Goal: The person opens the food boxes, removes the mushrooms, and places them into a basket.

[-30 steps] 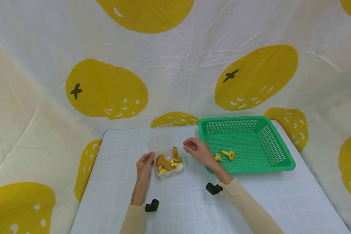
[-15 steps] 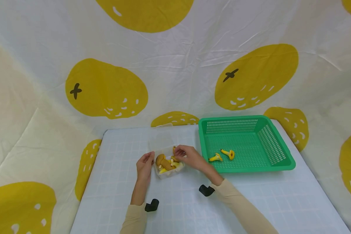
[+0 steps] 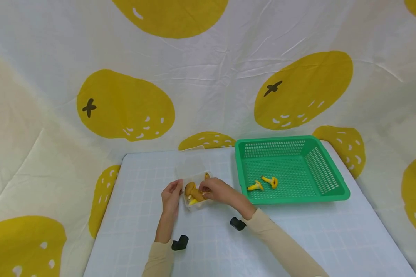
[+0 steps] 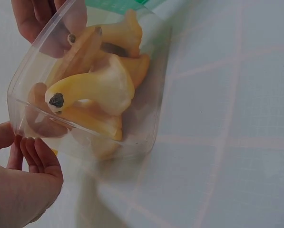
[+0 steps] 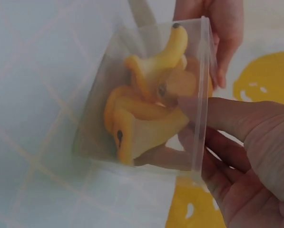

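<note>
Both hands work at the clear box (image 3: 198, 206) of mushrooms (image 3: 190, 188) near me
Left hand (image 3: 171, 195) pinches its edge; right hand (image 3: 218, 190), inside, pinches one pale mushroom (image 5: 149, 135); two others (image 3: 271, 182) lie in the green basket (image 3: 298, 173)

No words, labels, brands or numbers can be read in any view; the only sign-like marks are two dark crosses, the left cross (image 3: 89, 108) on a yellow print (image 3: 131, 104) beyond the far left corner of the desk (image 3: 350, 238), the right cross (image 3: 273, 88) on another yellow print (image 3: 308, 90) beyond the far edge, towards its right corner
</note>
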Tool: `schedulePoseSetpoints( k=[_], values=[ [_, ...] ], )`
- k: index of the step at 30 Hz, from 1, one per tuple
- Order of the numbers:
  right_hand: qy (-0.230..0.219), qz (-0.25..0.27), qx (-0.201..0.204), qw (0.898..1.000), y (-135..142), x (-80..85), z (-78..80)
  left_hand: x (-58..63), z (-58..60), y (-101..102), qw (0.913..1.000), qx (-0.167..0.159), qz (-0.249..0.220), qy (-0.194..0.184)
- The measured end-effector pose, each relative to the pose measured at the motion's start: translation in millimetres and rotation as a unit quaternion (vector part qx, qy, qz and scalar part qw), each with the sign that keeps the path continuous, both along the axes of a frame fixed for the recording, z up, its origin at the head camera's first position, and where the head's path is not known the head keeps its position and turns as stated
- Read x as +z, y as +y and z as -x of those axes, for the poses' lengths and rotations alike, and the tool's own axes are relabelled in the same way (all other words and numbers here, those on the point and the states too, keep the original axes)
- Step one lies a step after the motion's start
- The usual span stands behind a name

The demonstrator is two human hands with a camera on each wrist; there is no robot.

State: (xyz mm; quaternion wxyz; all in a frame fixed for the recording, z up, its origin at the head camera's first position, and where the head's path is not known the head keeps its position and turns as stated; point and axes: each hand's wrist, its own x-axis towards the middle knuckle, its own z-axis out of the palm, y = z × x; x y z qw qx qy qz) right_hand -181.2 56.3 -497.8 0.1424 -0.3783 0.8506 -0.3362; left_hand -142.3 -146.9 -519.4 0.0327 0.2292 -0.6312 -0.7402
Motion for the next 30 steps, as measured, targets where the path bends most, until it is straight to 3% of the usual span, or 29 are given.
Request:
schedulePoseSetpoints(
  k=[8,13,18,24,30],
  values=[
    [0.043,0.004,0.01,0.999,-0.2,0.0,3.0,0.6,0.7,0.2,1.0,0.001,-0.006,0.005],
    [0.091,0.075,-0.01,0.993,4.7,-1.4,2.7,1.1,0.9,-0.4,1.0,0.003,-0.008,0.003],
    [0.13,0.163,-0.035,0.977,11.2,-6.6,4.0,-7.6,6.0,-2.7,1.0,0.005,-0.003,-0.004],
    [0.114,0.224,-0.078,0.965,25.2,-10.7,5.7,-30.2,12.6,-4.1,0.9997,0.018,-0.015,0.001],
    [0.055,0.233,-0.132,0.962,42.5,-4.9,2.9,-35.7,14.1,-2.3,0.9992,0.029,-0.026,0.002]
  ],
)
